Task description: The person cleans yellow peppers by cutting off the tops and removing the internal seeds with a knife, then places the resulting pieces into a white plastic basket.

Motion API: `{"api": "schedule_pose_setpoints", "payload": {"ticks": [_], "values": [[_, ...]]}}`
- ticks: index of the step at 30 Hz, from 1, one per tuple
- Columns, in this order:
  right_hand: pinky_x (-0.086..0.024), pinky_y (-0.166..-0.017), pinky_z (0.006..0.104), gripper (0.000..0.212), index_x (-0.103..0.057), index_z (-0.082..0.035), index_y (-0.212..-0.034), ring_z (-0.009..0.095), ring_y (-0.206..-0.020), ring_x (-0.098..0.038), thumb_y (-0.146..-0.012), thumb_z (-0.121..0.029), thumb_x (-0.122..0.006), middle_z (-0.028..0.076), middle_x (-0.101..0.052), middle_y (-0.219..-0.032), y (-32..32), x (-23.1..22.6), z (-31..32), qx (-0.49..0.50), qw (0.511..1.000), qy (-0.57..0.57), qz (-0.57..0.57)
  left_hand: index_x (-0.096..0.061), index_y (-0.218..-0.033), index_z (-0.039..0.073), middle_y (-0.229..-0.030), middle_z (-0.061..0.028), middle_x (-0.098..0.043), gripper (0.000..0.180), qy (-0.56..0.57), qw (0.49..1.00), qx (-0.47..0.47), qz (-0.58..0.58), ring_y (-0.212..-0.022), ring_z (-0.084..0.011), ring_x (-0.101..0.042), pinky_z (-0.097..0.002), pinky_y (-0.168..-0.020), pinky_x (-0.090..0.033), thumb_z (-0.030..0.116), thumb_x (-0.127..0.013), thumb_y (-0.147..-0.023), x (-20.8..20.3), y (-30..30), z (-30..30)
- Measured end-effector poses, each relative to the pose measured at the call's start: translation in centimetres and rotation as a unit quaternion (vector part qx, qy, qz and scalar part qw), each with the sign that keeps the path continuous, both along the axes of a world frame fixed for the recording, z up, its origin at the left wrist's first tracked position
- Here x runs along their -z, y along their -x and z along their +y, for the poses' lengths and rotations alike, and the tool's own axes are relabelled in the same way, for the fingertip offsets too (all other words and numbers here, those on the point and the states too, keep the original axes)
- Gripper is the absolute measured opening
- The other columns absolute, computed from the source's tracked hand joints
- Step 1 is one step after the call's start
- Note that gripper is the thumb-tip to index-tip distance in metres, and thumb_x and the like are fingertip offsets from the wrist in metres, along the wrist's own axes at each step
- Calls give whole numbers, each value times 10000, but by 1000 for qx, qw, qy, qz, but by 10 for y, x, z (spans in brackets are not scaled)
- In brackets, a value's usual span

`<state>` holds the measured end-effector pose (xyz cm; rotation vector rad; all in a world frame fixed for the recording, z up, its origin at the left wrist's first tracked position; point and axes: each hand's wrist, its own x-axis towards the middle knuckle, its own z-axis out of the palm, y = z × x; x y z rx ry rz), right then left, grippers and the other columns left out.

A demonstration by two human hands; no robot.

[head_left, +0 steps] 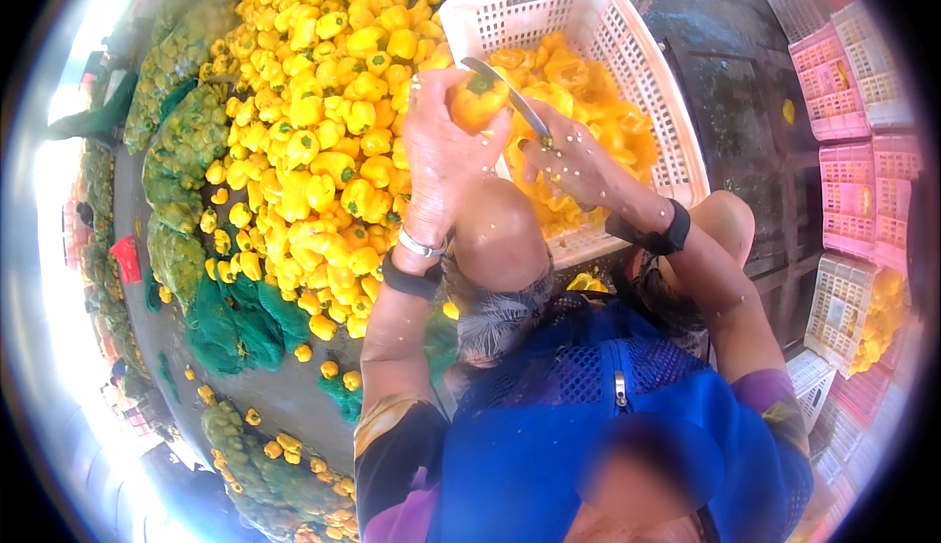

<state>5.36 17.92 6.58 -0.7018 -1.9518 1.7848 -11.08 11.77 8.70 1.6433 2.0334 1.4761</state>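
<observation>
The yellow pepper (476,108) sat within the left hand (438,141), pinched between its thumb and curled fingers — green stem end showing, at the left side of the pale crate (642,68). The right hand (573,159) had its fingers wrapped round the knife (527,112) — curved blade over the pepper.

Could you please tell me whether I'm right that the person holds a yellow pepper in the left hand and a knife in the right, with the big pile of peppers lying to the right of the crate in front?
Not quite: the head view shows the big pile of peppers to the left of the crate. The left hand does hold a yellow pepper, and the right hand a knife.
</observation>
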Motion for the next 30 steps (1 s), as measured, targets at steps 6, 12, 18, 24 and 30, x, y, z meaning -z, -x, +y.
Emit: {"api": "schedule_pose_setpoints", "payload": {"ticks": [6, 12, 18, 24, 30], "values": [[-485, -589, 275, 380, -441, 7, -1232, 120, -671, -571, -883, -88, -554, 67, -571, -888, -14, 9, 11, -27, 1000, -3, 3, -562, -956, 55, -923, -100, -598, 368, -47, 982, 69, 170, -860, -252, -609, -328, -762, -500, 75, -767, -651, -13, -34, 7], [-464, -538, 255, 307, -485, 20, -1161, 94, -619, -560, -900, -129, -551, 89, -595, -877, -22, 25, 13, -2, 998, 51, -29, -600, -1053, 40, -1040, -53, -631, 299, -143, 937, 122, -295, -943, -153, -609, -294, -820, -510, 40, -723, -780, -52, -6, 14], [-480, -587, 250, 410, -545, -27, -1227, 112, -663, -588, -859, -184, -635, 50, -607, -768, -43, -37, 26, 112, 993, -6, 46, -601, -1135, 23, -1034, -61, -647, 283, 17, 835, 182, -518, -940, -129, -605, -255, -824, -495, 171, -630, -896, -40, -13, 14], [-498, -674, 304, 481, -569, -50, -1215, 183, -724, -609, -783, -207, -708, 95, -639, -816, -41, -21, 31, 101, 962, -250, 50, -580, -1138, 3, -1030, -76, -641, 310, 144, 851, 158, -480, -901, -131, -623, -270, -794, -511, 227, -583, -924, -20, -33, 20], [-504, -683, 333, 431, -584, -9, -1141, 240, -750, -636, -770, -195, -702, 138, -649, -838, -40, -9, 36, 79, 964, -249, 48, -519, -1245, 9, -1044, -60, -625, 475, 231, 895, 152, -351, -909, -104, -591, -238, -786, -477, 304, -635, -892, 0, -32, 22]]}}
